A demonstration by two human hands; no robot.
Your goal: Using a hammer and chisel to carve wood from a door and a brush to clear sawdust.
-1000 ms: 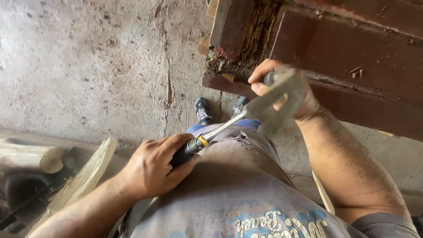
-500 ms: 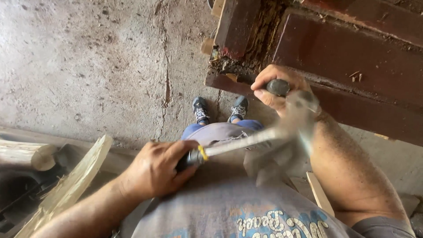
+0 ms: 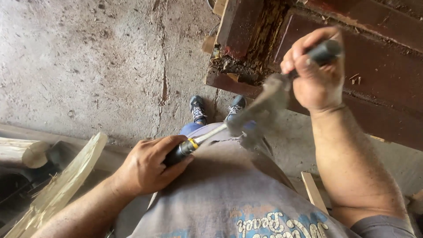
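My left hand (image 3: 147,169) is closed around the black handle of a chisel-like tool (image 3: 185,149) with a yellow band. Its bare metal shaft points up and right, in front of my belly. My right hand (image 3: 316,72) grips the dark handle of a hammer (image 3: 264,105). The hammer's grey head is blurred by motion and sits over the tip of the shaft. Just beyond the hammer is a dark red wooden panel (image 3: 379,88), and its lower left corner (image 3: 246,66) is rotten and crumbling.
Cracked concrete floor (image 3: 110,66) spreads to the left, and my two shoes (image 3: 216,108) stand on it below the panel. Pale split timber (image 3: 61,185) and a log end (image 3: 31,152) lie at the lower left. A thin wooden strip (image 3: 313,191) leans at the lower right.
The hammer head swung down towards the shaft and has come back up a little. My right hand moved up and to the right. My left hand kept the tool almost still.
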